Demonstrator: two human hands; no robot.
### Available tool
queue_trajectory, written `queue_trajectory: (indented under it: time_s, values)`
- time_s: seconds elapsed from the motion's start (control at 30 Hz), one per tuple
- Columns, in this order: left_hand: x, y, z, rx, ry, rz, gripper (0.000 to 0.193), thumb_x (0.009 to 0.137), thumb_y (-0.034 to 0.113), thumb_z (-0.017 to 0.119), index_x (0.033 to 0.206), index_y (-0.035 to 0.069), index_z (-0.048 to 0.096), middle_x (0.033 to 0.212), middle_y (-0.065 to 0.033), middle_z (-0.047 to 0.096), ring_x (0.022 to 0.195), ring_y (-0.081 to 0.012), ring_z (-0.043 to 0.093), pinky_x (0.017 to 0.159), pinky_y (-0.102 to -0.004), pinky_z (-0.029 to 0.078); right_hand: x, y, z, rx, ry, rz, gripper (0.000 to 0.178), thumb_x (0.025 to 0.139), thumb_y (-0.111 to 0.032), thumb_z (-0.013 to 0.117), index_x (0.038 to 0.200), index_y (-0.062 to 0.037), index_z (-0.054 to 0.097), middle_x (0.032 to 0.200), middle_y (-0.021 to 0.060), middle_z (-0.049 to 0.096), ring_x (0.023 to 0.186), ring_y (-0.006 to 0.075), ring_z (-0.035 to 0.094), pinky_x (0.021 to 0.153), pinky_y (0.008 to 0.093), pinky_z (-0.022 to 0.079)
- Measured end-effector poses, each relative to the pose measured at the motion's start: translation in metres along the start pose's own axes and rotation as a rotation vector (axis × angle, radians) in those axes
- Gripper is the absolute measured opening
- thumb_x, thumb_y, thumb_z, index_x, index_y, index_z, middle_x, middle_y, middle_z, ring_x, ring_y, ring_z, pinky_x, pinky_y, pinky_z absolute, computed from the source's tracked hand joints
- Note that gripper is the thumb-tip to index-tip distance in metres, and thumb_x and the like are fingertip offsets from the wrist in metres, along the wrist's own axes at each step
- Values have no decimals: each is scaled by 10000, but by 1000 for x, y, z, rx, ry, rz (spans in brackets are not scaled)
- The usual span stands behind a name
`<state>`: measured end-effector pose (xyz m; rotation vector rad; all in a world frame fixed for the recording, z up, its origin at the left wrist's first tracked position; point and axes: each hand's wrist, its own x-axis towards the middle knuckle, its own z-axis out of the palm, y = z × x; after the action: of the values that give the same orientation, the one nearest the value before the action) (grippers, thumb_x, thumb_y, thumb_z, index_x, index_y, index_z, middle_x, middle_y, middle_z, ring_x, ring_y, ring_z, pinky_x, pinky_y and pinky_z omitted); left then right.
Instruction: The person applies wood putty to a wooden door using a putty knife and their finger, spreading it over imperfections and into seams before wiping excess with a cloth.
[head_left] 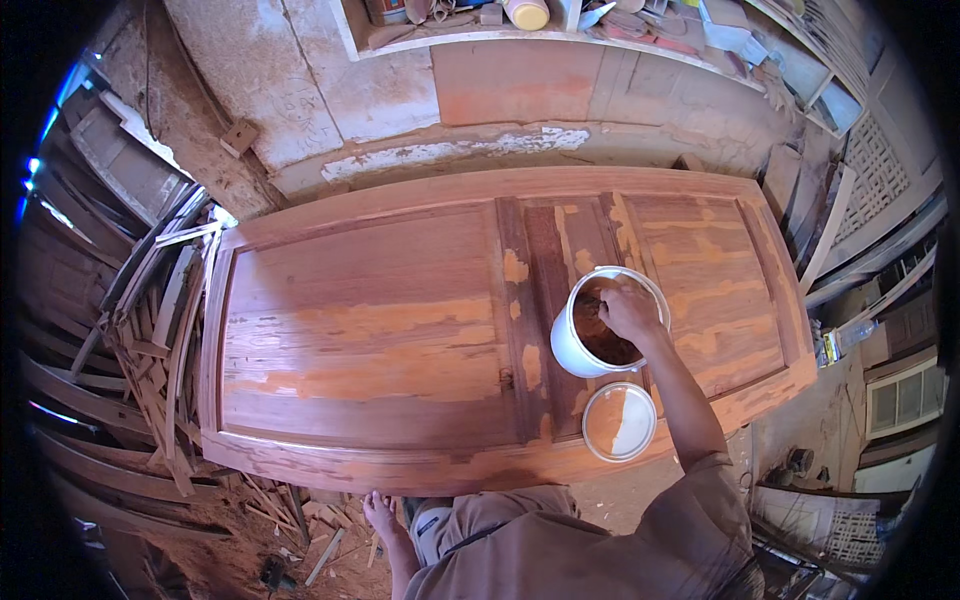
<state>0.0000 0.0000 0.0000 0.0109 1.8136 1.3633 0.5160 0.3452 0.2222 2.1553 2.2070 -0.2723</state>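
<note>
Wood Scraps (pixel 325 557) Lay on the Floor (pixel 620 496)

A long shelf (pixel 460 37) on the wall (pixel 385 85) held a yellow tub (pixel 528 15) and dusty things (pixel 640 24). Thin wood sticks (pixel 170 345) lay in a messy pile at the left. At the right stood a pale panel (pixel 874 185) full of little holes. A clear bottle (pixel 856 334) was below it.

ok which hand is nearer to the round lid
Right. The right hand is at the mouth of the white bucket, just beyond the round lid. The left hand is farther off, to the lid's left, low by the near edge of the panelled door.
</note>
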Motion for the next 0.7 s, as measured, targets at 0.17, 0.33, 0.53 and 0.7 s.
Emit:
queue_trajectory:
  time_s: [0.17, 0.33, 0.53, 0.7]
  values:
    - [-6, -4, 11, 11, 22, 52, 490, 969, 240, 584, 1369, 33, 392, 1162, -122, 568, 985, -219, 592, 845, -355, 507, 7, 8, 6, -85, 25, -166, 208, 826, -238, 623, 902, -55, 689, 885, 193, 688, 894, 353, 665, 813, 478, 526]
    - [-5, 11, 7, 4, 60, 33, 495, 972, 248, 579, 1375, 36, 386, 1160, -121, 567, 986, -221, 592, 837, -355, 517, 6, 1, -4, -98, -151, -89, 204, 812, -224, 618, 892, -62, 713, 905, 194, 695, 899, 344, 675, 817, 465, 535]
    - [-5, 2, 11, -40, 63, 4, 509, 978, 284, 568, 1382, 38, 378, 1204, -134, 556, 1018, -229, 597, 850, -362, 525, -31, 61, -36, 305, -213, -66, 222, 845, -255, 619, 875, -55, 712, 815, 183, 695, 780, 299, 696, 698, 440, 548]
    - [-3, 8, 19, -51, 118, -10, 571, 982, 506, 456, 1322, 48, 457, 1213, -139, 573, 1077, -255, 578, 923, -400, 457, -66, 67, -27, 730, -156, 236, 284, 941, -269, 560, 870, -19, 675, 655, 48, 601, 529, 111, 550, 472, 284, 451]
